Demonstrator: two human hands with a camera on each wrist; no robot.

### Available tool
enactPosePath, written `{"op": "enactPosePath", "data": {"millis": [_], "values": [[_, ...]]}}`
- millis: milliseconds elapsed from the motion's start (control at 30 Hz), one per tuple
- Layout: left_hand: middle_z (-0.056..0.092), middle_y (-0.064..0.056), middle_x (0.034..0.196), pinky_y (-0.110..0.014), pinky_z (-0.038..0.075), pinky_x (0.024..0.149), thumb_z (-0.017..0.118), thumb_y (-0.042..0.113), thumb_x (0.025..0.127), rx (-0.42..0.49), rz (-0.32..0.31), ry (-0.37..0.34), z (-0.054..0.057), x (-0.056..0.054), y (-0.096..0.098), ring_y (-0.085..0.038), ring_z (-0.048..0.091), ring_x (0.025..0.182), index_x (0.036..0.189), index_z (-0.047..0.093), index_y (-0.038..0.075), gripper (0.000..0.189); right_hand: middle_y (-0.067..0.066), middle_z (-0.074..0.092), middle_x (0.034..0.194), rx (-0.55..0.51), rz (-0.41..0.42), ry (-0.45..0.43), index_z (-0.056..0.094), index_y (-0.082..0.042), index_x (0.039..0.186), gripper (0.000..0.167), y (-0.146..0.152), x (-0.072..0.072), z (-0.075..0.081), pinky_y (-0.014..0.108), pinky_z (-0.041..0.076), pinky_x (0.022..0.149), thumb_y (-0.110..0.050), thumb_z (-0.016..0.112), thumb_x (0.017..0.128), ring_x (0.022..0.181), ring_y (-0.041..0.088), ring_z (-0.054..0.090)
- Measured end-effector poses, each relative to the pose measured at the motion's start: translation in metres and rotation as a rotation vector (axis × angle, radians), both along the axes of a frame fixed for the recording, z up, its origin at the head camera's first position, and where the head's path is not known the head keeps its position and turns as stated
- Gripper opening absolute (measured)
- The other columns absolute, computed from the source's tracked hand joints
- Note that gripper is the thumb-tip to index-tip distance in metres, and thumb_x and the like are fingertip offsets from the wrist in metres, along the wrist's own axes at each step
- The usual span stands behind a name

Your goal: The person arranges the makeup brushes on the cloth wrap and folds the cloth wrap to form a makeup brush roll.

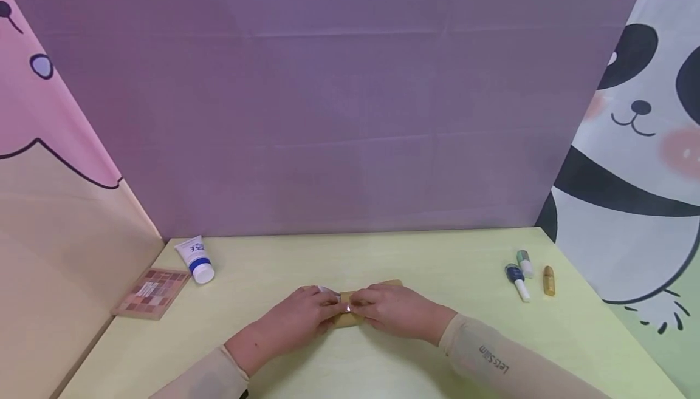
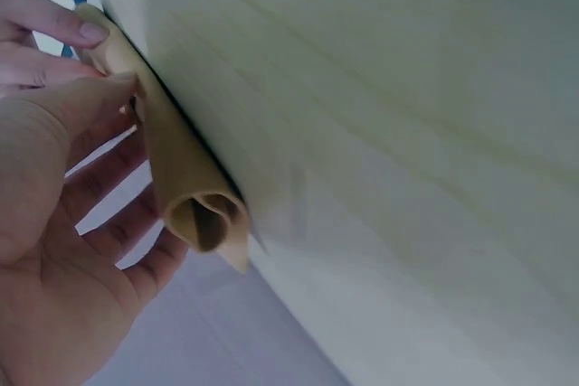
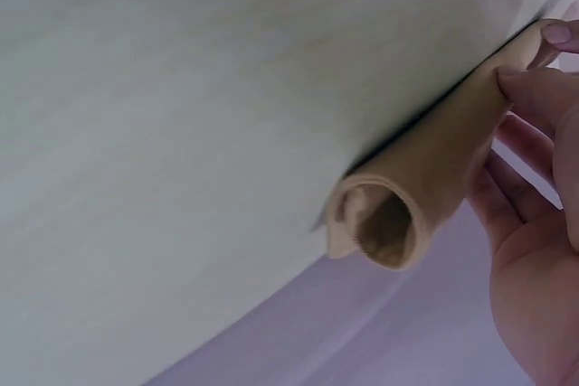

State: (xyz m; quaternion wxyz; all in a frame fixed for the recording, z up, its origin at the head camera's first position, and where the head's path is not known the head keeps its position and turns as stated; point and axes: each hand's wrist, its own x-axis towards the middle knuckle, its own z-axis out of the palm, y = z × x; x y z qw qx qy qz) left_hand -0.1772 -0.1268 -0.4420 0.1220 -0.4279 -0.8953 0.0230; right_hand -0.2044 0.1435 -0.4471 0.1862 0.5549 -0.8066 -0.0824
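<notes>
A tan sheet of soft material, rolled into a tube (image 1: 346, 321), lies across the front middle of the table between both hands. My left hand (image 1: 298, 319) grips its left part, thumb on the near side and fingers around the far side. From the right, my right hand (image 1: 401, 312) pinches the same roll, its fingertips close to the left hand's. A small shiny spot (image 1: 347, 308) shows on the roll between the thumbs. Each wrist view shows one end of the hollow roll (image 2: 185, 164), with a loose flap along it.
At the table's (image 1: 262, 253) left edge lies an eyeshadow palette (image 1: 153, 294) beside a white tube with a blue band (image 1: 195, 259). On the right are a dark blue nail polish bottle (image 1: 515, 274) with a white cap, a small green-and-white bottle (image 1: 524, 263) and a small amber item (image 1: 549, 281).
</notes>
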Motion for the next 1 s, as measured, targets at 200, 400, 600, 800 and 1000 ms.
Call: {"op": "enactPosePath", "data": {"millis": [200, 400, 600, 800, 1000], "values": [[0.073, -0.001, 0.13, -0.037, 0.059, 0.094, 0.079, 0.029, 0.098, 0.07, 0.084, -0.107, -0.001, -0.003, -0.007, -0.021, 0.068, 0.113, 0.139, 0.07, 0.01, 0.046, -0.011, 0.072, 0.126, 0.033, -0.02, 0.059, 0.079, -0.024, 0.127, 0.031, -0.009, 0.004, 0.006, 0.014, 0.058, 0.093, -0.02, 0.079, 0.097, 0.101, 0.003, 0.073], [0.065, -0.004, 0.144, -0.049, 0.054, 0.102, 0.076, 0.043, 0.099, 0.051, 0.229, -0.146, 0.003, -0.002, -0.006, -0.029, 0.058, 0.131, 0.143, 0.069, 0.013, 0.054, -0.011, 0.072, 0.122, 0.015, -0.004, 0.071, 0.08, -0.023, 0.124, 0.029, -0.01, 0.004, 0.006, 0.014, 0.059, 0.09, -0.02, 0.081, 0.095, 0.096, 0.003, 0.073], [0.058, -0.009, 0.16, -0.06, 0.046, 0.113, 0.07, 0.05, 0.101, 0.033, 0.339, -0.261, 0.005, -0.003, -0.008, -0.036, 0.05, 0.148, 0.15, 0.063, 0.013, 0.061, -0.009, 0.071, 0.126, -0.017, 0.008, 0.023, 0.079, -0.022, 0.128, 0.03, -0.005, 0.001, 0.002, 0.017, 0.059, 0.094, -0.022, 0.079, 0.098, 0.099, 0.005, 0.072], [0.062, -0.01, 0.155, -0.063, 0.046, 0.112, 0.072, 0.043, 0.102, 0.094, 0.33, -0.331, 0.007, -0.008, -0.011, -0.036, 0.056, 0.144, 0.151, 0.06, 0.008, 0.062, -0.007, 0.07, 0.136, -0.062, -0.052, -0.24, 0.073, -0.022, 0.139, 0.036, 0.001, -0.004, 0.0, 0.025, 0.059, 0.103, -0.025, 0.073, 0.104, 0.12, 0.01, 0.069], [0.061, -0.014, 0.155, -0.065, 0.046, 0.109, 0.073, 0.042, 0.102, 0.146, 0.326, -0.427, 0.011, -0.019, -0.016, -0.039, 0.059, 0.14, 0.154, 0.057, 0.006, 0.065, -0.006, 0.066, 0.145, -0.205, -0.222, -0.543, 0.064, -0.02, 0.148, 0.044, 0.015, -0.014, 0.006, 0.039, 0.051, 0.118, -0.033, 0.069, 0.106, 0.135, 0.017, 0.059]]}}
